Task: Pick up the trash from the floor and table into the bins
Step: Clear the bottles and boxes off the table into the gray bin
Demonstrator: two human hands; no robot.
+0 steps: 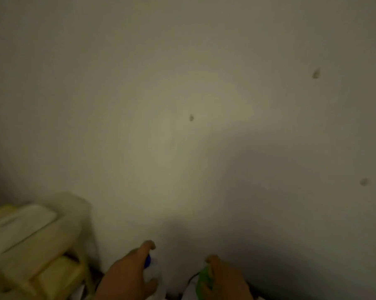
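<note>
— What's in each grip?
— Left hand (126,276) is wrapped round a clear plastic bottle (151,270) with a blue cap; right hand (224,280) clutches something green and crumpled (202,282).
— And the room?
— Dim, blurry. A plain pale wall (182,105) with small dents, and cream plastic shapes (31,241) at lower left.

The single head-worn view faces a plain off-white wall (182,105) from close by, so the wall fills nearly the whole picture. It is tilted high: only the bottom edge catches the left hand (126,276) and right hand (224,280). Left of the left hand's fingers (148,245), a blurred pale yellow plastic bin (37,245) sits very near the lens.
</note>
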